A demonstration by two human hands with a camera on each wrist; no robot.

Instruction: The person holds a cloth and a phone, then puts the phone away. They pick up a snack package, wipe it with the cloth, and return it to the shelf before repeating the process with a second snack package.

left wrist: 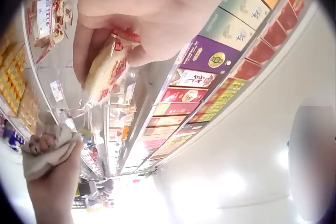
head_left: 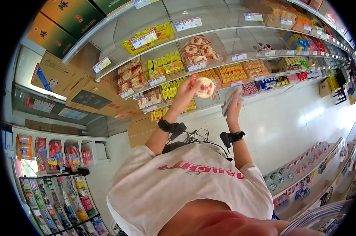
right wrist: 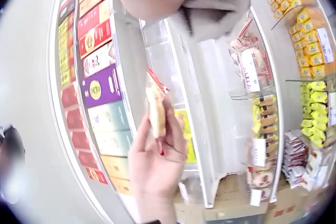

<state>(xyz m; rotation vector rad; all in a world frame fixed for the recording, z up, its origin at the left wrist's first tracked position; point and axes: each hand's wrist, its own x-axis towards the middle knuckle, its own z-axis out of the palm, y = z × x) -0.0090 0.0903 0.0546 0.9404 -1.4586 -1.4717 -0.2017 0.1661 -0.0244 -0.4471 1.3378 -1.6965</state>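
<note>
My left hand (head_left: 184, 93) pinches a round, pale packaged snack (head_left: 205, 87) in a clear wrapper with red print, held up in front of the shelves. In the left wrist view the thumb and fingers grip the wrapped snack (left wrist: 108, 70) by its edge. The right wrist view shows the snack (right wrist: 156, 109) edge-on in the left hand (right wrist: 157, 163). My right hand (head_left: 234, 109) holds a grey cloth (head_left: 227, 103), bunched against the fingers, a little to the right of the snack. The cloth (right wrist: 218, 16) partly covers the right fingers.
A clear bin of similar round snacks (head_left: 201, 50) stands on the shelf ahead, beside yellow packets (head_left: 164, 65) and orange packets (head_left: 232, 73). Cardboard boxes (head_left: 58, 74) are stacked at the left. Another display shelf (head_left: 304, 165) stands at the lower right, beyond the white floor (head_left: 272, 126).
</note>
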